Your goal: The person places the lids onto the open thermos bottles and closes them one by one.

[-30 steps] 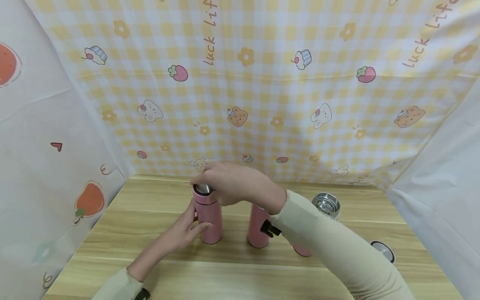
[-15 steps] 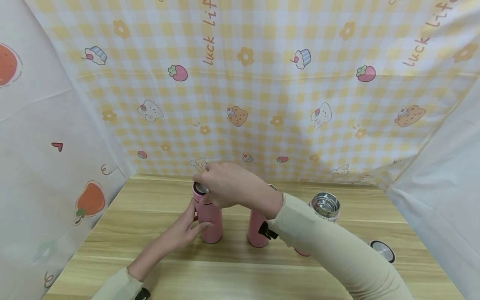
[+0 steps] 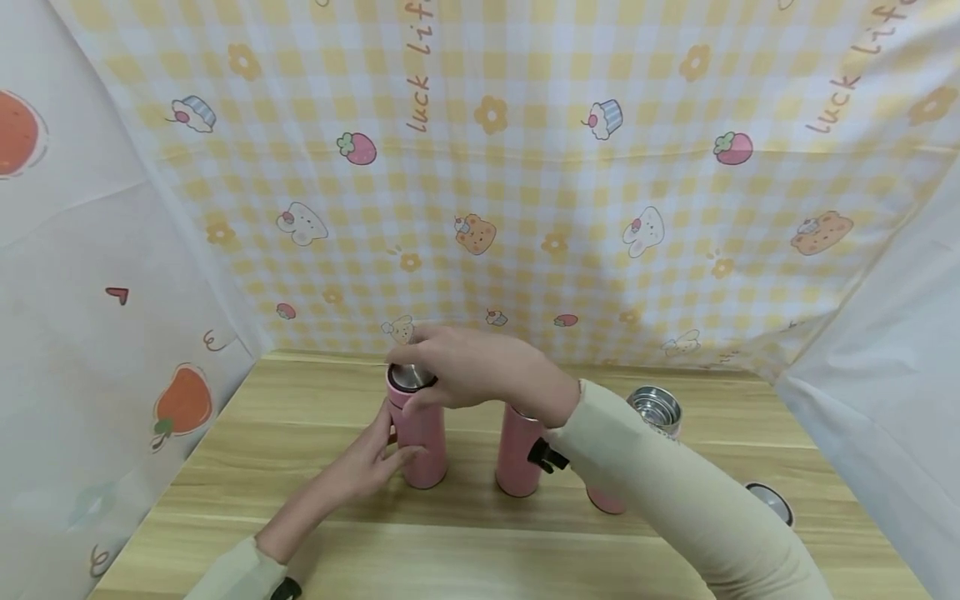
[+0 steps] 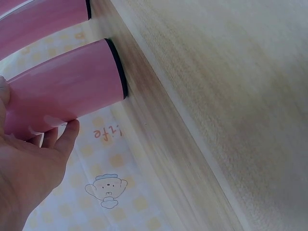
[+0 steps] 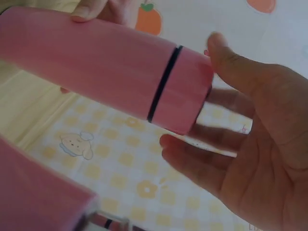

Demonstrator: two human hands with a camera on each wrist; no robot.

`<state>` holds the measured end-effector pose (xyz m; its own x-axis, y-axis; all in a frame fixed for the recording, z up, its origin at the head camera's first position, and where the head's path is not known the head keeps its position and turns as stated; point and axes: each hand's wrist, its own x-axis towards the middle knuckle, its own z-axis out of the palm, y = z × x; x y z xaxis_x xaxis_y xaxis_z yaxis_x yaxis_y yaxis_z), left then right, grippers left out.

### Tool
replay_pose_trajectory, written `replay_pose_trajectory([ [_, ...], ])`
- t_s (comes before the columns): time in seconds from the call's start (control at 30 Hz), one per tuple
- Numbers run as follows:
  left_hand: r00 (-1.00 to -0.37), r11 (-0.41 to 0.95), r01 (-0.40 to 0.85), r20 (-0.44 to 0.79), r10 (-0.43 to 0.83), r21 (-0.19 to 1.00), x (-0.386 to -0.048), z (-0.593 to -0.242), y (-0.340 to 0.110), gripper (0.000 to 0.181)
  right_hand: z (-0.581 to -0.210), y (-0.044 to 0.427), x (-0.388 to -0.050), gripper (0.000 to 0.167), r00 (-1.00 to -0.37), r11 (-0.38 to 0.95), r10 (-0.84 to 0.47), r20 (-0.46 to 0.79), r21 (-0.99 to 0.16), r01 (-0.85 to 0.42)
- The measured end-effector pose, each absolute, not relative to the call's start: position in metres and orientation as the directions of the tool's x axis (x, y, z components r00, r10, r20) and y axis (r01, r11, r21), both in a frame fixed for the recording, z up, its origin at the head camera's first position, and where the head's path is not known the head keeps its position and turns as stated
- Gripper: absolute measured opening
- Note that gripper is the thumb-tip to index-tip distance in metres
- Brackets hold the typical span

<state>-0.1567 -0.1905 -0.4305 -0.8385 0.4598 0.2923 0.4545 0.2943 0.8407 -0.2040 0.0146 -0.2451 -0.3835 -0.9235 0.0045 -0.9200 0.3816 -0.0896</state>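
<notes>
Gripping leftmost pink bottle (image 3: 425, 437) with left hand (image 3: 369, 467), laying thumb across near side and curling fingers round the left side. Standing that bottle upright on wood-grain table (image 3: 352, 554), resting on dark base ring (image 4: 119, 65). Reaching over its top with right hand (image 3: 472, 367), arching across from the right above the other bottles. Spreading right fingers and thumb loosely about pink cap (image 5: 185, 89), leaving a gap between palm and cap end, so not clenching; not being able to tell which fingertips are touching. Showing cap sitting on the bottle above black seam line (image 5: 164, 84), facing silver disc (image 3: 412, 377) up inside a dark ring. Standing second pink bottle (image 3: 517, 458) upright to the right of the gripped one, well apart, tucking its top behind right wrist. Covering most of third pink bottle (image 3: 606, 498) with beige right sleeve (image 3: 675, 492), leaving base in sight on the near side. Showing open steel mouth (image 3: 655, 407) past the sleeve's far edge; not being able to trace the join underneath. Seeing round silver lid (image 3: 772, 502) with dark rim lying on table at far right, just beside sleeve. Wearing black clip (image 3: 547, 456) at right wrist, matching black clip (image 3: 285, 589) at left. Backing everything with yellow-checked cloth (image 3: 555, 192), hanging white printed cloth (image 3: 82, 225) down left side.
</notes>
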Motion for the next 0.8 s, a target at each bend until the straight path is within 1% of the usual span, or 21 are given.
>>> replay_pose_trajectory([
  [0.13,-0.835,0.301,0.464,0.299,0.461,0.833,-0.1563,-0.4304,-0.1903,0.084,-0.2400,0.0169,-0.2086,0.051,-0.316,0.319,-0.948,-0.044,-0.175,-0.932],
  [0.2,-0.838,0.311,0.465,0.298,0.458,0.829,-0.1557,-0.4299,-0.1903,0.085,-0.2386,0.0166,-0.2103,0.051,-0.286,0.293,-0.956,-0.063,-0.206,-0.934],
  [0.37,-0.835,0.317,0.476,0.309,0.456,0.820,-0.1557,-0.4297,-0.1894,0.087,-0.2396,0.0154,-0.2124,0.054,-0.247,0.256,-0.967,-0.068,-0.245,-0.935],
  [0.53,-0.835,0.319,0.477,0.310,0.454,0.819,-0.1559,-0.4298,-0.1893,0.086,-0.2414,0.0156,-0.2121,0.055,-0.255,0.260,-0.965,-0.053,-0.258,-0.931],
  [0.8,-0.838,0.317,0.475,0.311,0.449,0.821,-0.1551,-0.4300,-0.1895,0.086,-0.2424,0.0131,-0.2106,0.052,-0.284,0.288,-0.958,-0.050,-0.222,-0.932],
])
